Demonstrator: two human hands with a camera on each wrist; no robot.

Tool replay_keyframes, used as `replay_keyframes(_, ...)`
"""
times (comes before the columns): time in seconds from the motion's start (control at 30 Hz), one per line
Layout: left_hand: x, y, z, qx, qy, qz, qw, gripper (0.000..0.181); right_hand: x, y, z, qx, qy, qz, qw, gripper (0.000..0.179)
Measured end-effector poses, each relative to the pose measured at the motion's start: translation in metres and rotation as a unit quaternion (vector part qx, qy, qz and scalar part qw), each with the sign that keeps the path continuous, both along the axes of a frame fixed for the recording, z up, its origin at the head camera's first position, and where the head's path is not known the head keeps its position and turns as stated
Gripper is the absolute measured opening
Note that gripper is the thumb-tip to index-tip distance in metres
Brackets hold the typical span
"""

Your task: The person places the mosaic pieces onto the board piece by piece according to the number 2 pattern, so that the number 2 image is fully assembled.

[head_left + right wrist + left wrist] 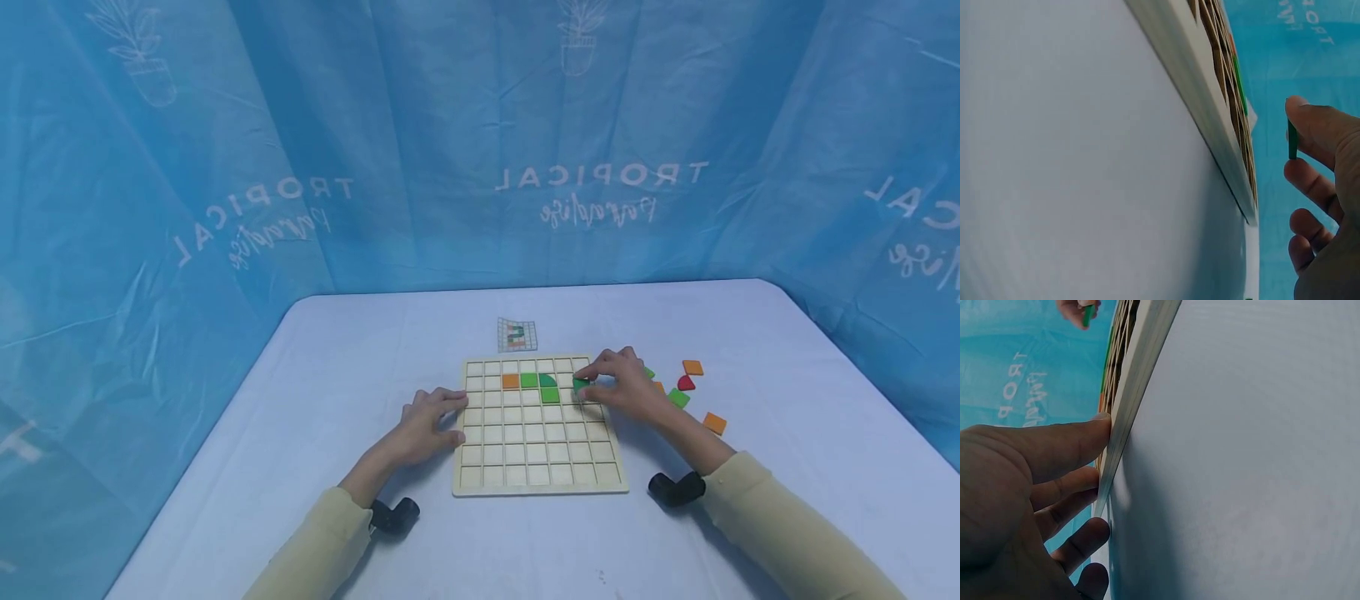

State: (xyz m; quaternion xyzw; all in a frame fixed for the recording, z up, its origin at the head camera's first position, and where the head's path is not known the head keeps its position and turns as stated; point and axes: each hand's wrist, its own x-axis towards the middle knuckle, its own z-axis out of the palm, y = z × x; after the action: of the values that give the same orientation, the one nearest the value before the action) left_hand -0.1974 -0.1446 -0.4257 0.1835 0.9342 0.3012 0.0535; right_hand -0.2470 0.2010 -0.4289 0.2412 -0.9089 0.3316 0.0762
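A square wooden grid board (537,481) lies on the table. In its upper rows sit an orange tile (511,382), a green square tile (528,380), a dark green rounded tile (547,381) and a second green square (551,395). My right hand (621,385) pinches a dark green tile (1292,140) between thumb and fingertips, holding it above the board's right side. At the left edge, my left hand (423,427) touches the board with thumb and fingertips, its fingers spread and fairly straight; the left wrist view shows the thumb (1066,445) against the rim.
Loose tiles lie right of the board: orange squares (715,423), a green square (678,398) and a red rounded piece (686,382), some partly behind the right hand. Beyond the board is a small pattern card (517,335). A blue curtain (480,167) hangs behind the white-covered table (390,333).
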Motion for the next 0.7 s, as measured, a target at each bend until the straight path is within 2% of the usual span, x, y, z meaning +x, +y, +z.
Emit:
replay_keyframes(0.27, 0.000, 0.000, -0.001, -0.001, -0.003, 0.003, 1.0000, 0.056, 0.008, -0.016, 0.001, 0.028, -0.010, -0.018, 0.9994, 0.028)
replay_keyframes(0.7, 0.001, 0.000, 0.001, -0.002, -0.002, 0.002, 1.0000, 0.055, 0.013, -0.031, -0.004, 0.027, -0.021, 0.006, 0.9994, 0.025)
